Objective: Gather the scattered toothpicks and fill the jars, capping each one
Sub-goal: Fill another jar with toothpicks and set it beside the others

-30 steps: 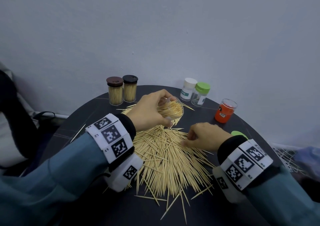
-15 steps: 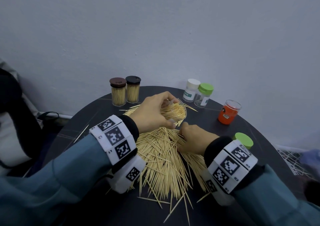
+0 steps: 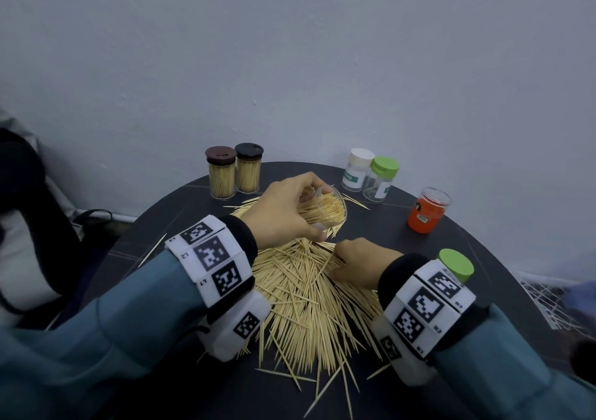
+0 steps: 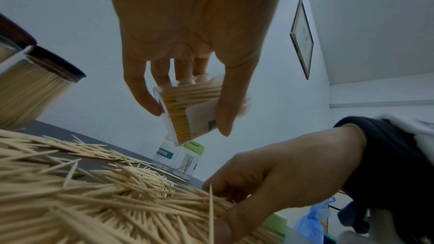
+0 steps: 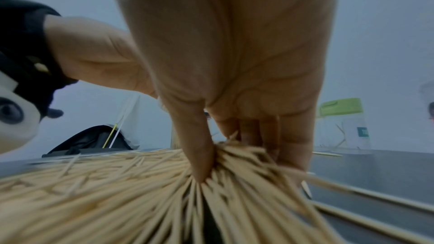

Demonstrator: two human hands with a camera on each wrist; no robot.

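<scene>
Your left hand (image 3: 283, 213) gripping a tilted clear toothpick jar (image 3: 325, 208) above the toothpick pile (image 3: 300, 303), your right hand (image 3: 358, 264) pinching a bunch from it

I see dim, flat, bluish light in all three views, with no strong shadows and no glare. The head view is sharp in the middle and bends at the edges. In the right wrist view the toothpicks (image 5: 164, 192) are blurred, and both wrist views are strongly stretched.
</scene>
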